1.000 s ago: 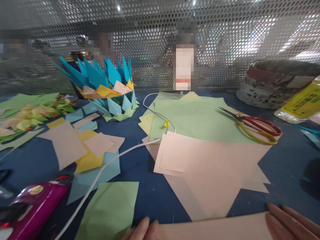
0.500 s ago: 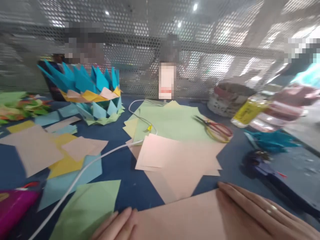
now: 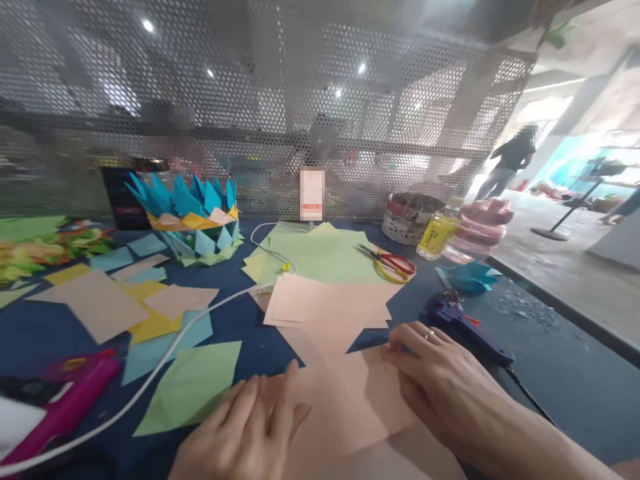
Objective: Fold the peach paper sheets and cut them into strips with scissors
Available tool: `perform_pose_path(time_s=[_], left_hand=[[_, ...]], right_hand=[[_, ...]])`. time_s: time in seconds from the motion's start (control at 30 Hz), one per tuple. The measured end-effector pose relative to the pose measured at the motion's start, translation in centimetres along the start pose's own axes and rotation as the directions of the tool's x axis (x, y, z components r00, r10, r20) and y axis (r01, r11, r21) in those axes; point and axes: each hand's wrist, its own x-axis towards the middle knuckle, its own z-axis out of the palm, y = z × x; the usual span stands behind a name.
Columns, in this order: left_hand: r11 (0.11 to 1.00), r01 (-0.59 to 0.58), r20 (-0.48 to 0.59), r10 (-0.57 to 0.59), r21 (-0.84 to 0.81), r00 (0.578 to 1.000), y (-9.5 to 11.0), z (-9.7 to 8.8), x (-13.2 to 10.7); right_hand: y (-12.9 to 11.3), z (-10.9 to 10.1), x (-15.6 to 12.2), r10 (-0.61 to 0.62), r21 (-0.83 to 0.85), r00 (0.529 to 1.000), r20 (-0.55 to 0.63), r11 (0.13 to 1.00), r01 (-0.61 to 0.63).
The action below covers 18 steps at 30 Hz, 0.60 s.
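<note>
A sheet of pale pink paper [image 3: 370, 400] lies in front of me, with another pink sheet [image 3: 400, 460] showing beneath its near edge. My left hand [image 3: 245, 427] rests on the paper's left end, fingers stretched and the index finger apart from the others. At the right end, my right hand [image 3: 435, 373], wearing a ring, has its fingers bent and pressed together on the paper's edge. Just beyond lies a pile of pink paper [image 3: 330, 307], with green sheets [image 3: 315, 247] behind it. Red-and-yellow-handled scissors [image 3: 387, 261] lie on the pile's right side.
Folded-paper crown shapes [image 3: 195, 207] stand at the back left, near loose coloured paper [image 3: 105, 303]. A white cable [image 3: 185, 327] crosses the blue table. A magenta tool [image 3: 80, 393] lies left, a blue glue gun [image 3: 470, 327] right. Behind it stand a yellow-labelled bottle [image 3: 436, 233] and pink container [image 3: 480, 230].
Both hands have come further into view over the pink paper. My right hand has gone from stretched flat to bent fingers at its edge. The camera view has tilted up and shifted.
</note>
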Motion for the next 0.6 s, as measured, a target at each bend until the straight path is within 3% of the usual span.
perform_pose_path(time_s=[0.03, 0.17, 0.3, 0.43, 0.53, 0.6], left_hand=[[0.999, -0.028, 0.041, 0.026, 0.044, 0.999, 0.3, -0.4, 0.4], [0.99, 0.014, 0.267, -0.051, 0.138, 0.962, 2.0, -1.9, 1.7], [0.993, 0.061, 0.333, -0.091, 0.1, 0.939, 2.9, -2.2, 2.4], [0.991, 0.078, 0.322, -0.038, -0.111, 0.946, 2.7, -1.5, 2.5], [0.945, 0.003, 0.323, 0.108, -0.327, 0.94, 1.9, -1.2, 2.8], [0.875, -0.016, 0.365, 0.218, -0.484, 0.905, 1.3, -1.2, 3.2]], right_hand=[[-0.1, 0.1, 0.0, 0.003, -0.019, 1.0, -0.014, 1.0, -0.003], [-0.4, 0.4, -0.2, -0.007, -0.104, 0.998, -0.056, 0.995, 0.001], [-0.5, 0.6, -0.5, -0.018, -0.165, 0.997, -0.071, 0.986, 0.006], [-0.6, 0.8, -0.8, -0.016, -0.228, 0.996, -0.084, 0.974, -0.003], [-0.8, 0.9, -0.9, -0.004, -0.245, 0.997, -0.082, 0.97, -0.016], [-1.0, 0.9, -1.1, 0.005, -0.243, 0.996, -0.089, 0.97, -0.026]])
